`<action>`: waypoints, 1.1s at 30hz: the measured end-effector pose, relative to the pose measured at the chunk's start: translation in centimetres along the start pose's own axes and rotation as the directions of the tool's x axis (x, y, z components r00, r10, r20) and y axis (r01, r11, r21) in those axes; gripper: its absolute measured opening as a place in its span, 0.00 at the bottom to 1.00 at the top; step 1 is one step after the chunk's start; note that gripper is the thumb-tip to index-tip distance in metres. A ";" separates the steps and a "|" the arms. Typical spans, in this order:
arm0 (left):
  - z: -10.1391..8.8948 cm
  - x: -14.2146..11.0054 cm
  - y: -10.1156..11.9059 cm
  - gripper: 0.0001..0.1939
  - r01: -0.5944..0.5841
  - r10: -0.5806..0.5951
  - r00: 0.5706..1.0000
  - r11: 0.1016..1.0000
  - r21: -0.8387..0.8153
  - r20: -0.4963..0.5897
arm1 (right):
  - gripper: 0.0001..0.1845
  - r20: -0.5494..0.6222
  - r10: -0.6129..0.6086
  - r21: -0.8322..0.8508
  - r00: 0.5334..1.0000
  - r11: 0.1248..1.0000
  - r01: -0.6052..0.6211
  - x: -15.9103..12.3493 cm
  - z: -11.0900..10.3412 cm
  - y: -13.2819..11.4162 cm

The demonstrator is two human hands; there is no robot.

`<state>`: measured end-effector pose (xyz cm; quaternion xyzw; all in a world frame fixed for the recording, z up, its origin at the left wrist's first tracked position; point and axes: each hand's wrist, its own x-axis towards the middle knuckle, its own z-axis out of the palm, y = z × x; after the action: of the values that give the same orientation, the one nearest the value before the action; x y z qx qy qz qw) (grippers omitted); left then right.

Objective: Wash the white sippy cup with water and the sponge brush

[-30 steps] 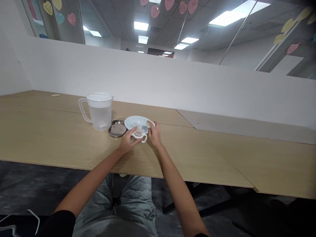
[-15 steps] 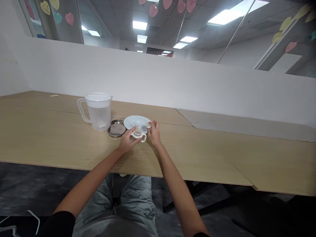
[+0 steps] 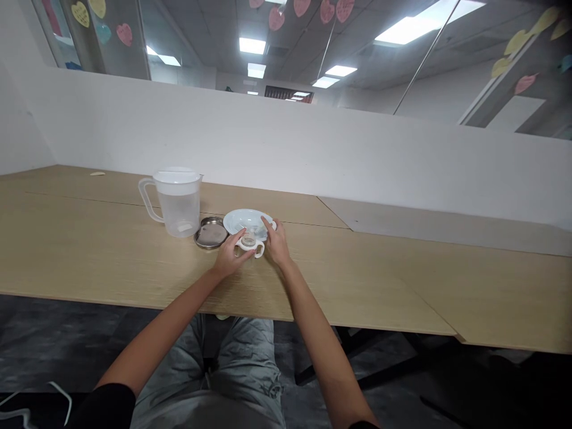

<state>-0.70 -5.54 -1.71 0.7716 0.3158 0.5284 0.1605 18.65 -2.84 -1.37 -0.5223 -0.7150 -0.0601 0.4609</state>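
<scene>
My left hand [image 3: 229,255] is closed around a small clear container with a white collar and looped handle [image 3: 259,248], which it keeps upright near the plate's front edge. Its round mouth faces up. Just to the right, my right hand [image 3: 277,243] is raised by the plate's right rim, with a small round white cap [image 3: 273,226] pinched between its fingers; most of the cap is hidden. Behind both hands lies the white plate [image 3: 236,220], with something clear and hard to make out at its front.
A round metal tin [image 3: 211,233] sits left of the plate. Beyond it stands a translucent lidded pitcher [image 3: 181,205] with its handle to the left. A small pale piece [image 3: 97,174] lies at the far left of the wooden table [image 3: 357,280], below a white wall.
My right hand has turned slightly and its fingers have shifted over the cap, which shows less now. My left hand and the white-handled container stay nearly still.
</scene>
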 end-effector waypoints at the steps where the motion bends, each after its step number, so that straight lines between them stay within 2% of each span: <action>1: 0.0 0.0 0.0 0.32 -0.002 0.002 1.000 1.000 -0.001 0.000 | 0.27 -0.007 -0.006 -0.010 1.000 1.000 0.006 0.0 0.0 0.0; 4: 0.1 0.0 -0.1 0.33 -0.007 0.007 1.000 1.000 -0.002 0.000 | 0.25 -0.044 0.003 -0.008 0.999 1.000 -0.004 0.0 -0.1 0.1; 9: 0.0 0.0 0.0 0.33 -0.003 0.003 1.000 1.000 -0.010 0.000 | 0.23 -0.097 0.137 0.069 0.986 0.989 -0.131 0.2 0.1 0.6; 13: 0.0 0.0 0.1 0.33 0.004 -0.004 1.000 1.000 -0.003 0.001 | 0.21 -0.128 0.127 0.106 0.984 0.988 -0.113 0.3 0.0 0.4; 18: 0.0 0.0 0.2 0.33 0.003 -0.003 1.000 1.000 0.002 0.000 | 0.22 -0.049 0.093 0.096 0.994 0.991 -0.088 0.1 -0.2 -0.3; 23: 0.1 0.0 0.1 0.32 -0.007 0.007 1.000 1.000 0.003 -0.017 | 0.17 0.031 0.083 -0.005 0.996 0.997 -0.082 0.0 -0.2 -0.5; 33: 0.4 -0.2 0.2 0.34 -0.005 0.004 0.999 0.999 -0.037 -0.041 | 0.16 0.101 0.091 -0.074 0.991 0.994 -0.084 0.0 0.2 -0.4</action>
<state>-0.36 -5.79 -1.94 0.7583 0.3075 0.5499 0.1671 18.20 -2.90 -1.28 -0.5714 -0.7119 -0.0374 0.4066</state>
